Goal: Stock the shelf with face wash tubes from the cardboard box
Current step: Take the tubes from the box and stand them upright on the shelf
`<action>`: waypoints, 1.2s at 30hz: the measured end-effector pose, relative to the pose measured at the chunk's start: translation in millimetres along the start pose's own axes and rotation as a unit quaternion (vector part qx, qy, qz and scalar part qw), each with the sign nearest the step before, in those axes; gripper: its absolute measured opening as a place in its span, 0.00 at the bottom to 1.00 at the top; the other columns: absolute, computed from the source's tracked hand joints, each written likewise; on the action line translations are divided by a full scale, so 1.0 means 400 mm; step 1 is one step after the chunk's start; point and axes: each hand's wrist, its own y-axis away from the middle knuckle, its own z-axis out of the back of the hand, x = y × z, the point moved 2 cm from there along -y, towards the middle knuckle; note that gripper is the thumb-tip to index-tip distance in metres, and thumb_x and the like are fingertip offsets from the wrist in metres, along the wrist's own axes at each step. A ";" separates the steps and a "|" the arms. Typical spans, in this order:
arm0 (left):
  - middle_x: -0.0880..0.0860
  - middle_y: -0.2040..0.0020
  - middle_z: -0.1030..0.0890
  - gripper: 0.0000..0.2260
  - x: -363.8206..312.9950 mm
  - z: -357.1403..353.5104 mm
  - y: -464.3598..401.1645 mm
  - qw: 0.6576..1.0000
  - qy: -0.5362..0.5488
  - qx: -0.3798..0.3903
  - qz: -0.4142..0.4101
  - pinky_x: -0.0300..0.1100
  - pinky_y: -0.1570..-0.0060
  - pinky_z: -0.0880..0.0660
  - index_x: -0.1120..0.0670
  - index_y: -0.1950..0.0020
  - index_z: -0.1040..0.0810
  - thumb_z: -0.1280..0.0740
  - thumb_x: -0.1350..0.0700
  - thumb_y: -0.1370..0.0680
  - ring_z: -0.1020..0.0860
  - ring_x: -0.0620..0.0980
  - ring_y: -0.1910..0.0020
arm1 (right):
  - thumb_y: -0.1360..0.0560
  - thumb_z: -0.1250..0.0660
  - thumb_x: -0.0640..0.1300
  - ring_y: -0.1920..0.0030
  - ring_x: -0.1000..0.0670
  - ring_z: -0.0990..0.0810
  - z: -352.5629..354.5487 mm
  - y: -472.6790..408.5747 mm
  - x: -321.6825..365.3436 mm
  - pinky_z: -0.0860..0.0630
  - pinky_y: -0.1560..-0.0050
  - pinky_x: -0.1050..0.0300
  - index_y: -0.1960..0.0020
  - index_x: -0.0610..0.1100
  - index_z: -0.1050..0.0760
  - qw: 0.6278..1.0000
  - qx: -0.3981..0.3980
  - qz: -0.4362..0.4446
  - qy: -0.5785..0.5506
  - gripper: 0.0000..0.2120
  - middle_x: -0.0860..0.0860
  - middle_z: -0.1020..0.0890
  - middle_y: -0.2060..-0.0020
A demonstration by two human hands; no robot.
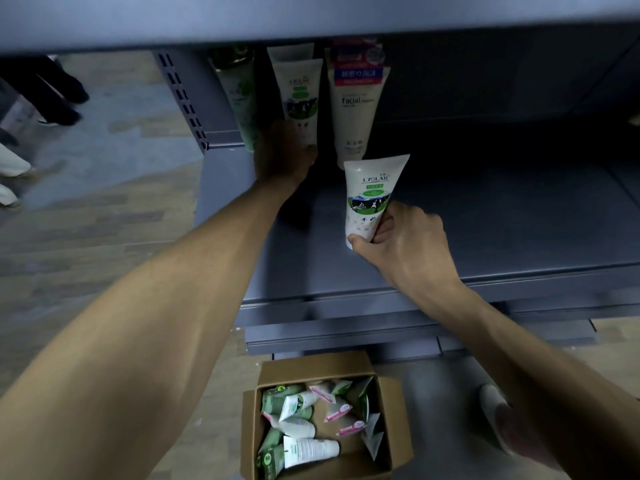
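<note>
Box (322,415) at 6 o'clock, tubes loose inside. I see right hand (403,242) pinching a white tube (372,197) upright on the shelf (485,230). At 12 o'clock, left hand (282,152) wraps a standing tube (300,95).

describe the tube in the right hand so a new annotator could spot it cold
Start at the grey metal shelf and find the right hand over its front half. It grips a white plastic tube with a green cow picture by the lower end. Unlike the tubes at the back, it stands alone, nearest the shelf edge.
</note>
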 end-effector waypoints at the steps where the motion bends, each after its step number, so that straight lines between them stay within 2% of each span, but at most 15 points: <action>1: 0.60 0.40 0.21 0.25 0.001 -0.002 0.000 1.000 0.000 -0.002 0.000 0.52 0.47 0.22 0.61 0.37 0.25 0.29 0.51 0.30 0.23 0.60 0.42 | 0.32 0.26 0.58 0.61 0.52 0.17 -0.001 -0.003 0.002 0.20 0.59 0.55 0.55 0.47 0.23 1.000 -0.001 0.000 0.003 0.16 0.54 0.17 0.64; 7: 0.60 0.39 0.22 0.24 0.005 -0.006 -0.003 1.000 0.007 -0.004 0.013 0.49 0.45 0.24 0.62 0.36 0.26 0.29 0.51 0.28 0.24 0.59 0.40 | 0.32 0.27 0.59 0.60 0.52 0.17 -0.008 -0.014 0.009 0.19 0.58 0.54 0.54 0.48 0.23 1.000 -0.002 0.007 0.011 0.16 0.54 0.16 0.63; 14: 0.59 0.41 0.21 0.26 0.016 0.005 0.001 1.000 0.011 0.002 0.025 0.52 0.47 0.22 0.60 0.38 0.25 0.29 0.49 0.31 0.22 0.59 0.43 | 0.32 0.27 0.58 0.60 0.51 0.16 -0.010 -0.010 0.014 0.19 0.58 0.53 0.54 0.47 0.23 1.000 -0.003 0.007 0.005 0.16 0.54 0.16 0.63; 22: 0.60 0.38 0.23 0.27 0.017 0.002 -0.006 1.000 -0.002 0.005 0.024 0.52 0.45 0.23 0.59 0.35 0.26 0.28 0.48 0.30 0.24 0.61 0.39 | 0.32 0.27 0.59 0.62 0.52 0.16 -0.024 -0.015 0.005 0.18 0.59 0.52 0.54 0.48 0.23 1.000 -0.005 -0.005 -0.007 0.17 0.53 0.16 0.63; 29: 0.59 0.40 0.22 0.28 0.032 0.022 0.037 0.997 -0.062 0.034 -0.018 0.51 0.46 0.23 0.59 0.37 0.26 0.27 0.43 0.30 0.23 0.61 0.41 | 0.31 0.27 0.57 0.59 0.50 0.16 -0.015 -0.012 0.015 0.19 0.57 0.53 0.53 0.46 0.23 1.000 0.001 -0.005 0.013 0.16 0.52 0.16 0.61; 36: 0.61 0.44 0.23 0.21 0.065 0.086 0.109 0.974 -0.191 0.049 -0.114 0.49 0.52 0.29 0.59 0.41 0.28 0.30 0.45 0.25 0.25 0.62 0.45 | 0.31 0.26 0.53 0.54 0.45 0.17 -0.023 -0.047 0.059 0.20 0.55 0.52 0.53 0.43 0.21 1.000 0.018 -0.011 -0.021 0.15 0.48 0.15 0.57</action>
